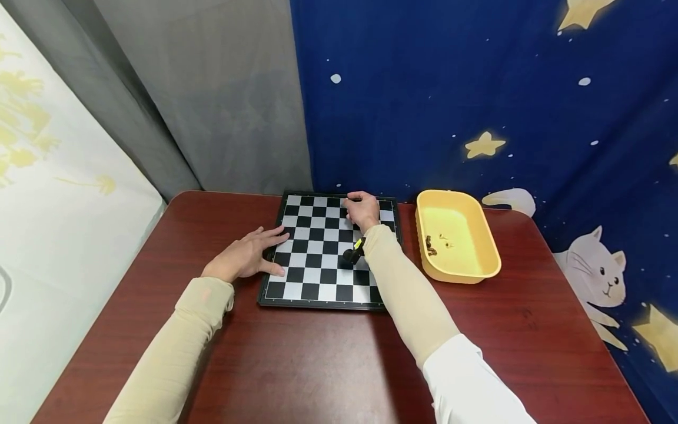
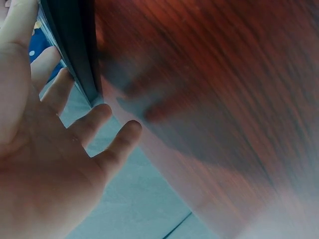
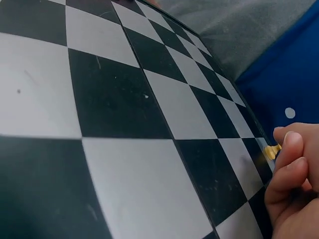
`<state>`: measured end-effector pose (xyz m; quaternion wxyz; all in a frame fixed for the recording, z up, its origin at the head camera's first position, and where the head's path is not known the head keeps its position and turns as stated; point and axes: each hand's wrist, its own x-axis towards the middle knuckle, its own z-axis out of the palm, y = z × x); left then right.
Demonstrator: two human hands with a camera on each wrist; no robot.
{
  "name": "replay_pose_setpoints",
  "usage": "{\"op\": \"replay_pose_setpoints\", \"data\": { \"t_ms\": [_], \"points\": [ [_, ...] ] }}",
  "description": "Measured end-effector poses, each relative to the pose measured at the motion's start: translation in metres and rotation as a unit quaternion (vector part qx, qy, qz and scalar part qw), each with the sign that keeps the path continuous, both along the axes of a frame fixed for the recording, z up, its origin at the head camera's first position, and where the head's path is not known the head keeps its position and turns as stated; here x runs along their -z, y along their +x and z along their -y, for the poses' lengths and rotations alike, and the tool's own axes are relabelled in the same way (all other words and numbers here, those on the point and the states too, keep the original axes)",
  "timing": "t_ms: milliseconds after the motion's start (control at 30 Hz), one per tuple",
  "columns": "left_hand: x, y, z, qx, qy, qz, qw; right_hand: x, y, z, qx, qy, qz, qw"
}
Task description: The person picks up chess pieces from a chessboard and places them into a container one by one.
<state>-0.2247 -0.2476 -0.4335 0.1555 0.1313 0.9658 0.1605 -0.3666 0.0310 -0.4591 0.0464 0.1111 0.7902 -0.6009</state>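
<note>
A black-and-white chessboard (image 1: 312, 247) lies flat on the table. My left hand (image 1: 249, 253) is at its left edge, fingers spread, with the thumb and some fingertips over the border. In the left wrist view, that hand (image 2: 55, 139) has straight fingers beside the board's dark side (image 2: 75, 45). At the far edge of the board, my right hand (image 1: 363, 210) reaches over the back rows. The right wrist view shows this hand (image 3: 296, 184) with curled fingers, pinching a small gold chess piece (image 3: 271, 151) whose lower part is partly hidden.
A yellow plastic basin (image 1: 461, 235) stands right of the board, holding several small chess pieces (image 1: 431, 246), some dark gold and some paler. The reddish-brown table (image 1: 296, 365) extends in front. Behind it hang a grey curtain (image 1: 228, 106) and a blue star-patterned one (image 1: 402, 118).
</note>
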Motion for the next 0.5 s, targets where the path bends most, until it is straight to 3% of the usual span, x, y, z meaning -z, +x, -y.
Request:
{"op": "replay_pose_setpoints", "data": {
  "t_ms": [500],
  "points": [
    [0.0006, -0.0007, 0.0009, 0.003, 0.005, -0.007, 1.0000, -0.0033, -0.0045, 0.0053, 0.025, 0.025, 0.040, 0.9986]
  ]
}}
